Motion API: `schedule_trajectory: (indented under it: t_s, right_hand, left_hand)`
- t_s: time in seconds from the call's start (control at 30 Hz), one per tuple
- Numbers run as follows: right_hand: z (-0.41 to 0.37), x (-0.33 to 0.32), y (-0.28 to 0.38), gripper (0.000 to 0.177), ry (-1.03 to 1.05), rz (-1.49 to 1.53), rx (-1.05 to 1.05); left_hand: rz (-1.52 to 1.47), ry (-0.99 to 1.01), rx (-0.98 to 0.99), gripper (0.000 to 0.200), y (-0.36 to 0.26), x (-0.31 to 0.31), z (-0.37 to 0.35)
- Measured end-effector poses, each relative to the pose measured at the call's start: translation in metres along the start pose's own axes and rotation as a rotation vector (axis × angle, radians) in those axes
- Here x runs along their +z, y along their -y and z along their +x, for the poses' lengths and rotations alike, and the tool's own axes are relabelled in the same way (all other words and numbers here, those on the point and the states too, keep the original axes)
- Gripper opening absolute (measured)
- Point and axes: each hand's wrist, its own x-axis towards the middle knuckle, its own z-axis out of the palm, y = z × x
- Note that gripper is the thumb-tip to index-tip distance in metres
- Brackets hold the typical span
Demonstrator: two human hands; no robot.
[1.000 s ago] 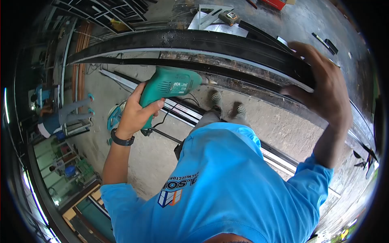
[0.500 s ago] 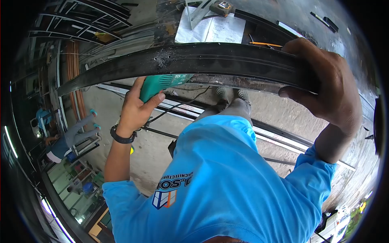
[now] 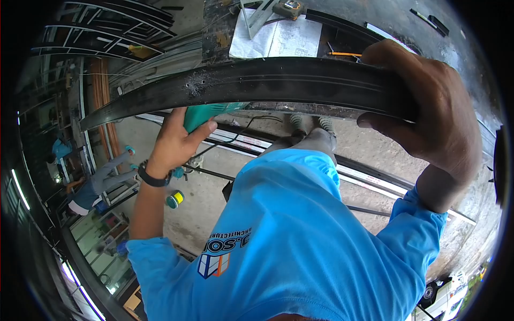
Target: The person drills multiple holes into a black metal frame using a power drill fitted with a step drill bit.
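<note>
My left hand [image 3: 174, 142], with a black watch on the wrist, is closed around a green power tool [image 3: 206, 114]. Much of that tool is hidden behind a long black metal bar [image 3: 257, 80]. My right hand [image 3: 436, 104] grips the right end of the bar, fingers over the far edge and thumb at the near edge. Two small holes [image 3: 194, 84] with pale shavings around them show in the bar's left part. A dark cord [image 3: 235, 140] runs near my left hand.
Beyond the bar lie an open notebook [image 3: 276, 37], a metal square [image 3: 257, 22], a tape measure [image 3: 289, 8] and an orange pencil [image 3: 345, 54]. Long profiles [image 3: 369, 184] cross the floor. A green-and-yellow round object [image 3: 175, 199] sits there. Another person [image 3: 101, 179] is at left.
The bar has shifted slightly left in view, its holes with it. My left hand and the tool moved a little left, and more of the tool is hidden. The round object shows more fully.
</note>
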Motion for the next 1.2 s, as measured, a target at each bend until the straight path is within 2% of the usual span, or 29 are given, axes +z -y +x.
schedule_trajectory:
  t_s: [0.1, 0.23, 0.37, 0.47, 0.67, 0.77, 0.87, 0.97, 1.07, 1.17, 1.2]
  right_hand:
    - [-0.003, 0.006, -0.004, 0.065, -0.033, -0.009, -0.012]
    - [-0.001, 0.002, -0.004, 0.059, -0.054, -0.052, -0.033]
    - [0.003, 0.003, -0.01, 0.056, -0.087, -0.058, -0.036]
    - [0.001, 0.003, -0.011, 0.057, -0.106, -0.088, -0.038]
    - [0.003, 0.001, -0.011, 0.057, -0.119, -0.137, -0.041]
    - [0.004, 0.001, -0.012, 0.058, -0.125, -0.152, -0.044]
    - [0.004, 0.0, -0.011, 0.058, -0.132, -0.166, -0.043]
    - [0.0, 0.004, -0.003, 0.057, -0.141, -0.142, 0.014]
    - [-0.004, 0.008, 0.002, 0.056, -0.117, -0.125, 0.06]
    - [-0.004, 0.005, 0.005, 0.055, -0.079, -0.216, 0.085]
    - [-0.004, 0.005, 0.005, 0.054, -0.075, -0.233, 0.08]
  left_hand:
    - [0.269, 0.206, 0.101, 0.047, -0.018, -0.019, 0.029]
    - [0.045, 0.336, -0.085, 0.047, -0.021, -0.022, 0.063]
    - [0.102, 0.443, -0.346, 0.055, -0.038, -0.029, 0.07]
    - [0.119, 0.354, -0.313, 0.05, -0.036, -0.022, 0.067]
    - [0.067, 0.332, -0.368, 0.045, -0.038, -0.021, 0.063]
    - [0.099, 0.357, -0.404, 0.052, -0.035, -0.02, 0.063]
    - [0.149, 0.365, -0.439, 0.049, -0.043, -0.018, 0.064]
    - [0.106, 0.296, -0.323, 0.047, -0.037, -0.012, 0.058]
    - [0.115, 0.293, -0.434, 0.047, -0.045, -0.005, 0.054]
    - [0.004, 0.201, -0.387, 0.037, -0.046, 0.004, 0.044]
    - [0.069, 0.179, -0.247, 0.036, -0.043, 0.007, 0.042]
